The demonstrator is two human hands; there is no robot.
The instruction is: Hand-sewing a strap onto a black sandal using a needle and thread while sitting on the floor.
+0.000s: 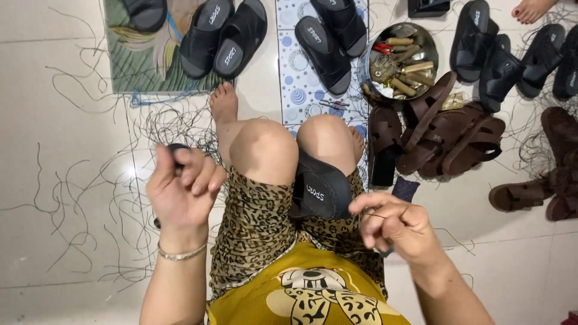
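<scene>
A black slide sandal (319,189) is wedged between my knees, its strap facing up. My right hand (394,225) is just right of it, fingers pinched on a thin dark thread or needle that runs toward the sandal. My left hand (183,186) is raised left of my knees, fingers curled around a small dark tool (176,148) whose handle shows below the palm. A bracelet sits on the left wrist.
Several black sandals (325,45) lie on mats ahead, brown sandals (448,135) are piled at right. A metal bowl (424,42) holds tools and spools. Loose thread scraps (78,198) litter the white floor. Another person's foot (530,9) shows top right.
</scene>
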